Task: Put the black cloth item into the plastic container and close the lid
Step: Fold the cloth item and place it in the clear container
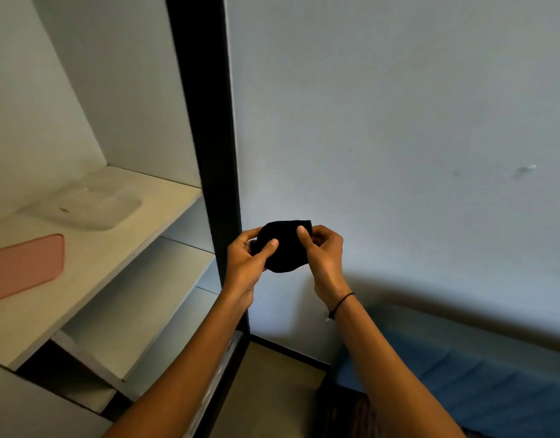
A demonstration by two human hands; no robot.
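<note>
A small black cloth item, bunched into a rounded shape, is held up in front of the wall by both hands. My left hand pinches its left side with thumb and fingers. My right hand grips its right side, thumb on the front. A translucent plastic container lies on the white shelf at the left, well away from my hands. A pink flat piece, possibly its lid, lies on the same shelf nearer to me; I cannot tell for sure.
A black vertical frame post stands between the shelf unit and the wall. Lower white shelves sit below. A blue cushioned seat is at the lower right, and tan floor shows below.
</note>
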